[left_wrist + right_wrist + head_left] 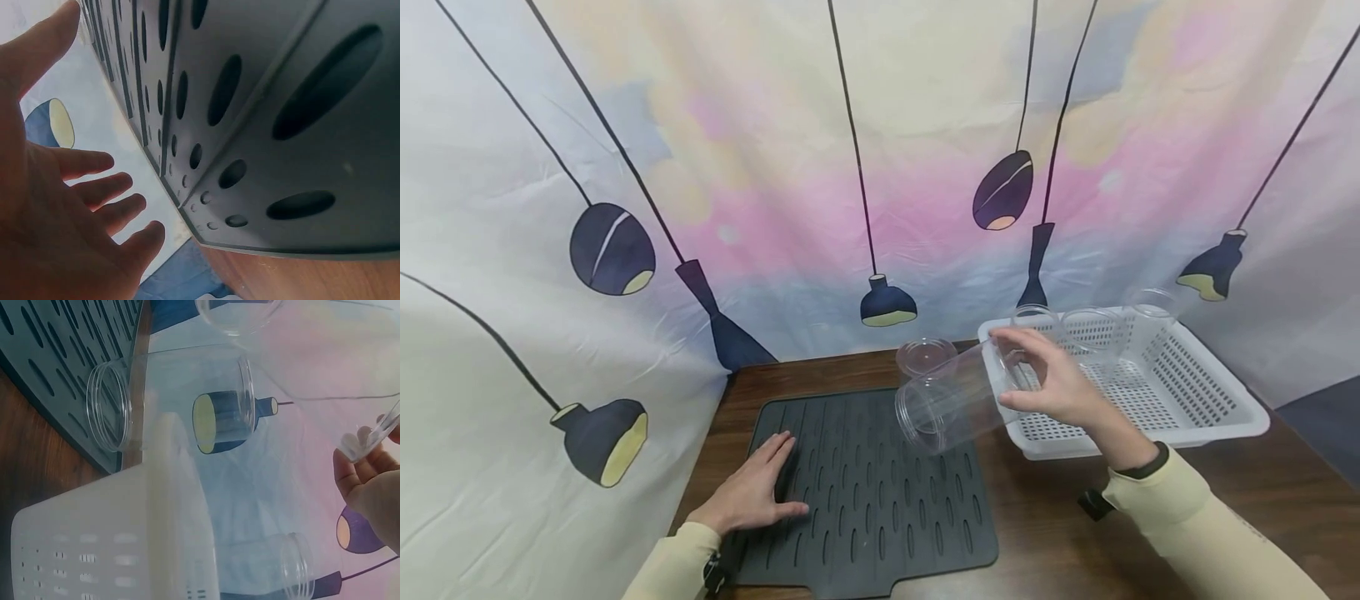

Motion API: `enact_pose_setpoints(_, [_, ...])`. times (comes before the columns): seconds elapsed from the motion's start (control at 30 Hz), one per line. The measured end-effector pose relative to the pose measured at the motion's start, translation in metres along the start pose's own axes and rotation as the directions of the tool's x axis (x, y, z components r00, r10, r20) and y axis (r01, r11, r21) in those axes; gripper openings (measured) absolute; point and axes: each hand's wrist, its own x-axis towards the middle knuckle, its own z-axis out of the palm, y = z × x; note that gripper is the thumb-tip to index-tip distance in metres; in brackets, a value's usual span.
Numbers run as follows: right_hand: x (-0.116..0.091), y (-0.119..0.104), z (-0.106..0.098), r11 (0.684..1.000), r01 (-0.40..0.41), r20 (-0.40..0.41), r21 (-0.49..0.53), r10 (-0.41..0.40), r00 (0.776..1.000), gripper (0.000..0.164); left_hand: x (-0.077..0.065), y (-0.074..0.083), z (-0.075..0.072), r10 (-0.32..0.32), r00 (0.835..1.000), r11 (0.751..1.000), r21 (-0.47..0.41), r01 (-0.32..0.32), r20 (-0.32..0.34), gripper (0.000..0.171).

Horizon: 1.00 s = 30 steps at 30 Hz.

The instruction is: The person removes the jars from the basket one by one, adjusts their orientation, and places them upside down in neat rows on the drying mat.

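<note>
My right hand (pixel 1051 379) grips a clear plastic jar (pixel 962 396) by one end, fingers and thumb spread around it. The jar is tilted, its other end pointing left over a dark grey ridged mat (pixel 880 517). Behind it a second clear jar (pixel 927 357) stands upright at the mat's back right; the right wrist view shows this standing jar (pixel 187 394) close to the basket. In that view the right hand's fingers (pixel 347 478) curl at the held jar's end. My left hand (pixel 752 492) is over the mat's left edge, holding nothing, fingers extended and thumb apart.
A white slotted basket (pixel 1213 425) sits right of the mat, with several clear jars (pixel 1093 329) in its back part. Dark wooden tabletop (pixel 1037 533) shows between and in front. A printed cloth (pixel 760 167) with lamp pictures hangs behind the table.
</note>
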Motion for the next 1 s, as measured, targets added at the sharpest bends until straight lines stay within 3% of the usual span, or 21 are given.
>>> enact_pose_setpoints(0.17, [0.003,-0.001,0.004,0.993,0.001,0.014,-0.115,0.0,1.0,0.076,-0.001,-0.003,0.002,-0.015,1.0,1.0,-0.008,0.015,0.009,0.109])
enact_pose_setpoints(0.33, [0.005,-0.003,0.01,0.966,-0.031,0.024,-0.256,0.038,0.999,0.077,-0.002,-0.004,0.004,-0.032,0.999,0.999,-0.013,0.032,0.034,0.11])
enact_pose_setpoints(0.6, [0.004,-0.005,0.019,0.941,-0.105,0.044,-0.321,0.125,0.991,0.078,-0.004,-0.005,0.006,-0.032,0.998,0.998,-0.045,0.034,0.055,0.11])
enact_pose_setpoints(1.0, [0.007,-0.005,0.031,0.915,-0.109,0.058,-0.389,0.143,0.988,0.083,-0.005,-0.007,0.01,-0.044,0.996,0.997,-0.056,0.048,0.077,0.11])
